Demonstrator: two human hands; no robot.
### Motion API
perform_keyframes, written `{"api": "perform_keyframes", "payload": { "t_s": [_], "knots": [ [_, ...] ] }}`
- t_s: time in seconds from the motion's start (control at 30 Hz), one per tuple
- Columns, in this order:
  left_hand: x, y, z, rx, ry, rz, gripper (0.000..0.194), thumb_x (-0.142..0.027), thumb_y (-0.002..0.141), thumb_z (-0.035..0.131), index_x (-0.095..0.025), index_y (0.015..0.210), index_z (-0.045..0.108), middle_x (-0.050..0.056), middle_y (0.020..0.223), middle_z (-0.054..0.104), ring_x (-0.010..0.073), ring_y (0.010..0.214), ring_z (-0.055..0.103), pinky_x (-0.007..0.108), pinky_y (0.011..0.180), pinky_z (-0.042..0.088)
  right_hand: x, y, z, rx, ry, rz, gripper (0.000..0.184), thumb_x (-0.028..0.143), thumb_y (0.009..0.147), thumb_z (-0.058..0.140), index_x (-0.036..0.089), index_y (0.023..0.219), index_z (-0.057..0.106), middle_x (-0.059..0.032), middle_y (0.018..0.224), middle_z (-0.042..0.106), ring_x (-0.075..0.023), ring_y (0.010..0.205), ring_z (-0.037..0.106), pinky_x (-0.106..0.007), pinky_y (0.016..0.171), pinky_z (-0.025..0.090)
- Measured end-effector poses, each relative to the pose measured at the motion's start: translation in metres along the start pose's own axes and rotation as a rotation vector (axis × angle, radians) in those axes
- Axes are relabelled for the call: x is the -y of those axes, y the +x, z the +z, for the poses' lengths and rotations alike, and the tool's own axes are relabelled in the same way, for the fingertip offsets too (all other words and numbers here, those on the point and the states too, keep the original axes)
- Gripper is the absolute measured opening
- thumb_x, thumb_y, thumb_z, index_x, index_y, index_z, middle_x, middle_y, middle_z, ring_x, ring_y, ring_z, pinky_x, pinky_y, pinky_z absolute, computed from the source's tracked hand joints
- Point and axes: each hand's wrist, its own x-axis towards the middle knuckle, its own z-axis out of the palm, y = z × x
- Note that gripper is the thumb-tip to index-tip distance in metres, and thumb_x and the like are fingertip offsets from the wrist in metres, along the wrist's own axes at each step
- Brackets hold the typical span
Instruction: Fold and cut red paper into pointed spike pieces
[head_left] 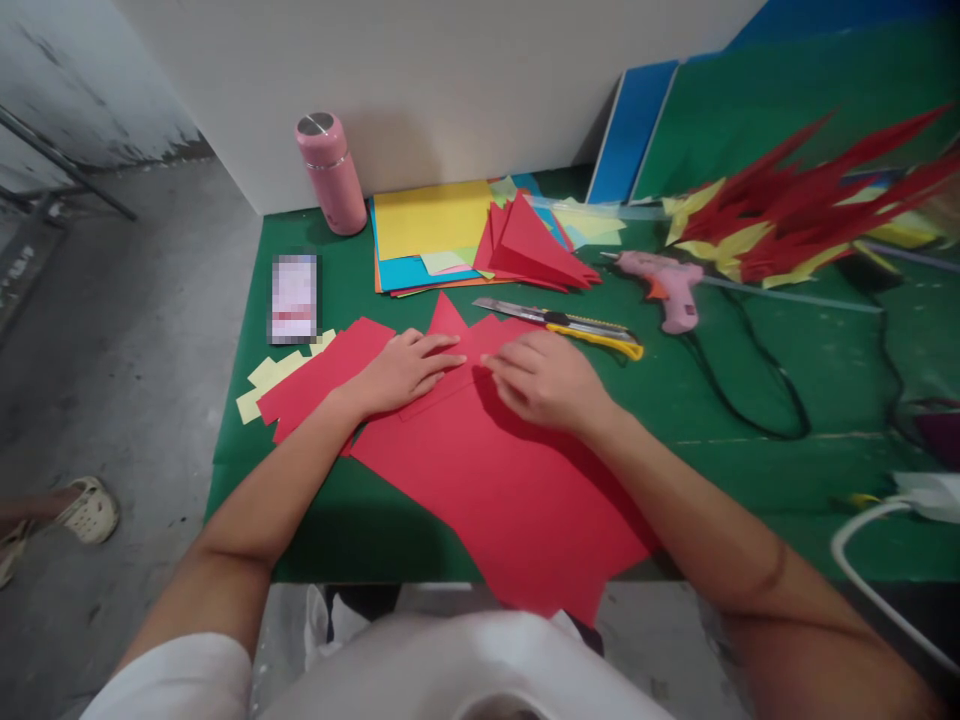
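Fingers spread, my left hand (409, 370) lies flat on a red paper piece with a pointed tip (448, 315). This piece rests at the upper end of a large red paper sheet (495, 490), which hangs over the table's front edge. My right hand (544, 380) is closed in a pinch at the red paper, just right of my left fingertips; the exact grip is partly hidden. Beyond my hands lies a yellow box cutter (592, 330) with its blade out. A stack of red paper strips (322, 375) sits beside my left hand, over pale yellow paper pieces (266, 378).
Behind are a pink bottle (334, 180), a phone (294, 300), coloured sheets (427, 220) and folded red paper triangles (529, 245). At right lie a pink glue gun (671, 285) with a looping black cord, red and yellow paper spikes (795, 215), and a white cable (847, 540). A person's foot (90, 510) shows at left.
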Motion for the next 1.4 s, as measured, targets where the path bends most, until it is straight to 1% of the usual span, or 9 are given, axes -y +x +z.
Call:
{"api": "perform_keyframes", "payload": {
  "t_s": [0.1,0.47,0.57,0.63,0.73,0.8,0.87,1.03,1.4],
  "knots": [
    [0.0,0.0,0.0,-0.002,0.009,-0.001,0.042,-0.029,0.103,0.033,-0.026,0.136,0.058,0.005,0.15,0.049,0.0238,0.104,0.049,0.04,0.096,0.04,0.015,0.007,0.008,0.055,0.021,-0.135,0.032,0.018,0.099,0.041,0.012,0.104,0.071,-0.0114,0.087,0.068,-0.0224,0.081,0.053,-0.039,0.076,0.042],
    [0.001,0.0,0.006,-0.054,-0.01,-0.003,0.043,-0.034,0.105,0.029,-0.023,0.131,0.062,0.007,0.147,0.051,0.0238,0.111,0.052,0.041,0.097,0.039,0.074,0.033,0.035,0.115,0.219,-0.244,0.029,0.017,0.1,0.042,0.013,0.112,0.068,-0.0098,0.091,0.066,-0.0211,0.084,0.055,-0.037,0.082,0.039],
    [-0.003,0.0,0.006,-0.057,-0.009,-0.033,0.042,-0.041,0.102,0.037,-0.023,0.133,0.06,0.008,0.148,0.05,0.0257,0.111,0.05,0.043,0.097,0.039,0.059,0.031,0.024,0.036,0.288,-0.266,0.029,0.023,0.1,0.043,0.02,0.108,0.07,-0.0063,0.091,0.069,-0.0202,0.087,0.056,-0.037,0.084,0.04],
    [-0.006,-0.001,0.005,-0.051,-0.003,-0.056,0.046,-0.048,0.098,0.046,-0.023,0.134,0.058,0.008,0.148,0.049,0.0279,0.11,0.049,0.045,0.097,0.04,0.033,0.023,0.012,-0.072,0.234,-0.121,0.027,0.023,0.098,0.044,0.019,0.108,0.069,-0.0077,0.097,0.07,-0.022,0.092,0.058,-0.038,0.085,0.042],
    [-0.012,-0.002,0.003,-0.061,-0.014,-0.107,0.055,-0.055,0.092,0.054,-0.021,0.135,0.055,0.01,0.147,0.049,0.0309,0.114,0.047,0.048,0.1,0.039,-0.016,0.002,-0.002,-0.167,0.051,0.247,0.027,0.025,0.097,0.045,0.021,0.11,0.068,-0.0123,0.107,0.068,-0.0274,0.098,0.058,-0.045,0.087,0.044],
    [-0.015,-0.002,0.002,-0.085,-0.046,-0.134,0.058,-0.054,0.091,0.056,-0.019,0.137,0.051,0.012,0.146,0.049,0.0322,0.12,0.045,0.048,0.103,0.038,-0.046,-0.014,-0.005,-0.149,-0.04,0.445,0.032,0.031,0.095,0.046,0.021,0.121,0.064,-0.0162,0.116,0.065,-0.0336,0.106,0.057,-0.052,0.089,0.043],
    [-0.017,-0.002,0.001,-0.109,-0.083,-0.144,0.058,-0.051,0.09,0.058,-0.019,0.138,0.047,0.013,0.144,0.049,0.0325,0.125,0.044,0.049,0.105,0.037,-0.065,-0.028,-0.003,-0.092,-0.056,0.511,0.039,0.036,0.094,0.048,0.018,0.125,0.062,-0.0185,0.116,0.064,-0.0364,0.104,0.057,-0.054,0.087,0.045],
    [-0.019,-0.002,0.001,-0.122,-0.152,-0.132,0.052,-0.045,0.091,0.06,-0.021,0.135,0.046,0.013,0.133,0.053,0.0302,0.121,0.049,0.048,0.106,0.039,-0.078,-0.039,0.003,-0.061,-0.053,0.481,0.038,0.039,0.095,0.048,0.019,0.123,0.064,-0.016,0.106,0.068,-0.0331,0.093,0.06,-0.049,0.079,0.048],
    [-0.012,-0.004,0.005,-0.221,-0.062,-0.014,0.042,-0.041,0.091,0.062,-0.025,0.128,0.055,0.012,0.129,0.05,0.0289,0.121,0.05,0.048,0.105,0.042,-0.059,-0.025,-0.002,0.008,0.044,0.201,0.032,0.029,0.099,0.045,0.025,0.121,0.068,-0.0115,0.11,0.068,-0.0276,0.1,0.06,-0.043,0.085,0.044]
  ]
}}
